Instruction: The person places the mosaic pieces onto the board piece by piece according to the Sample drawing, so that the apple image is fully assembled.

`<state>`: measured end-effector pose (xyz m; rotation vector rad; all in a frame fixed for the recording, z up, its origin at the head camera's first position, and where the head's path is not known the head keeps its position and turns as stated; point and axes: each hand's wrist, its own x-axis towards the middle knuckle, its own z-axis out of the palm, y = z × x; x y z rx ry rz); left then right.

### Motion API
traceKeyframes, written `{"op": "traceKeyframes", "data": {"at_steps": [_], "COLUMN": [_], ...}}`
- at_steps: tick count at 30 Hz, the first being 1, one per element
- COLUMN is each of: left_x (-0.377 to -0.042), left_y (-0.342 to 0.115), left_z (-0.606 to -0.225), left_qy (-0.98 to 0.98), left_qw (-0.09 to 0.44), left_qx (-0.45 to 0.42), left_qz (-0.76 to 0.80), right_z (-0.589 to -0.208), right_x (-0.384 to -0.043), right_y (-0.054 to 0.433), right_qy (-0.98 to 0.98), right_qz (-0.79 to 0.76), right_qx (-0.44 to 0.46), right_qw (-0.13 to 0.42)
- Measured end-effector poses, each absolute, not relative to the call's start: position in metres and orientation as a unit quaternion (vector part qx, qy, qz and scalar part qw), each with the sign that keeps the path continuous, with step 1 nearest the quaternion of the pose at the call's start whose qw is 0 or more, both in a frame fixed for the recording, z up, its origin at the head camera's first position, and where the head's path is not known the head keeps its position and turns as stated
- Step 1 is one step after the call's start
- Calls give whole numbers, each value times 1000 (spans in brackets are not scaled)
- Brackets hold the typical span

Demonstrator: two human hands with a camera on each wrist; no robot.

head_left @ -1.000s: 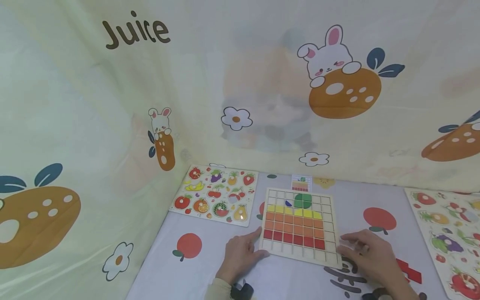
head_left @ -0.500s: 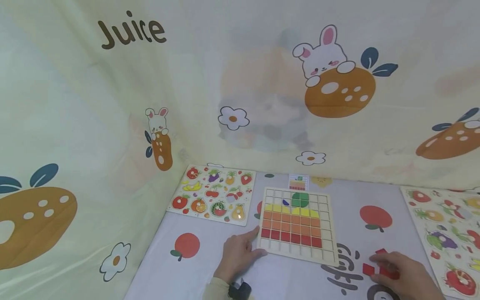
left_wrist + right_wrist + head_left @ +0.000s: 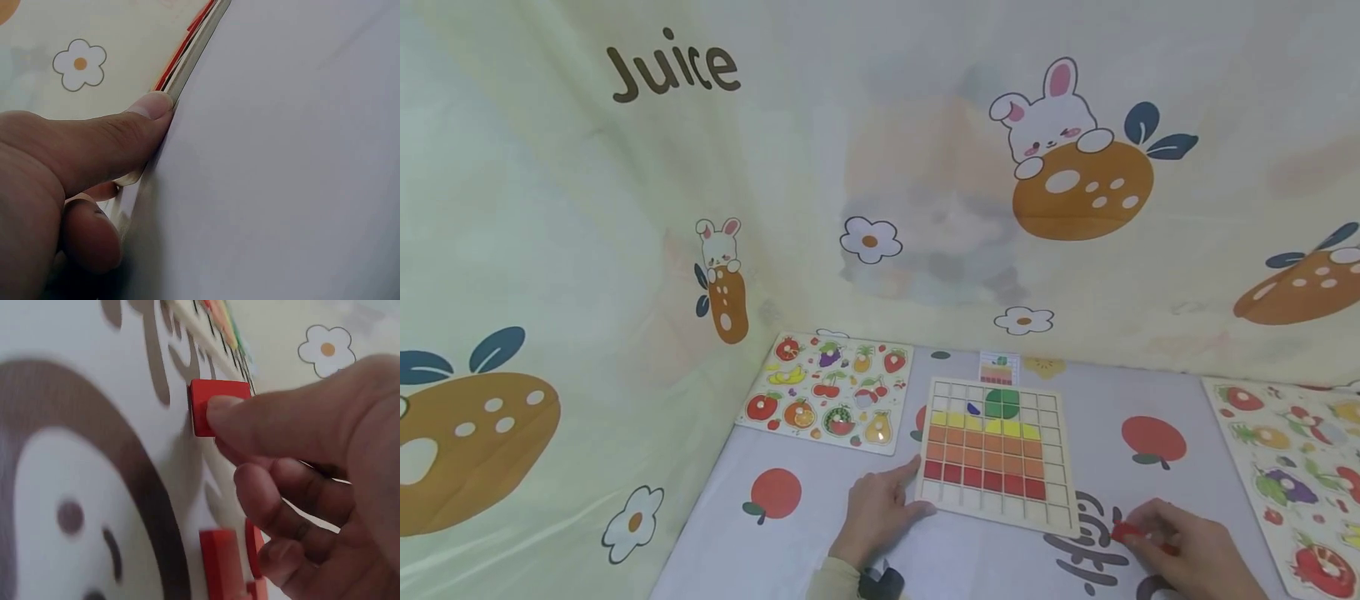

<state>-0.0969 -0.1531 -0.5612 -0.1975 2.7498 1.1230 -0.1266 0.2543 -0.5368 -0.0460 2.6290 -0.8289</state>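
Note:
A wooden grid board (image 3: 1063, 467) lies on the table, filled partly with rows of red, orange and yellow tiles, plus green pieces and a small blue one. At its near left corner, my left hand (image 3: 876, 508) holds the board between thumb and index finger; in the left wrist view the thumb (image 3: 119, 140) presses the edge. To the right of the board, my right hand (image 3: 1187, 546) pinches a red square tile (image 3: 201, 394) between thumb and fingers. Other red blocks (image 3: 220, 562) lie under that hand, partly hidden by it.
Behind the board stands a small pattern card (image 3: 998, 367). A fruit puzzle board (image 3: 827, 392) lies at the back left, and a second fruit puzzle (image 3: 1285, 483) at the right. A printed curtain (image 3: 940, 167) closes off the back and left.
My right hand has left the board's right edge, reached the red blocks and picked up one red tile, now moving slightly back leftward. My left hand stays at the board's corner.

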Motion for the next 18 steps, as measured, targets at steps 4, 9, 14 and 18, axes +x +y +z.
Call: {"op": "traceKeyframes", "data": {"at_steps": [4, 9, 14, 18], "left_x": [-96, -95, -95, -96], "left_y": [-152, -153, -153, -154], "left_z": [-561, -561, -560, -560], "left_qy": [920, 919, 921, 919], "left_qw": [84, 84, 81, 80], "left_qx": [-69, -67, -65, -61], "left_qz": [377, 378, 377, 382], "right_z": [-536, -532, -532, -533], "right_x": [-126, -129, -131, -132], "right_y": [249, 233, 206, 181], "right_qy": [934, 915, 900, 888], "right_qz": [-313, -369, -413, -446], "right_qx": [-14, 27, 72, 79], "right_qw": [169, 158, 118, 80]}}
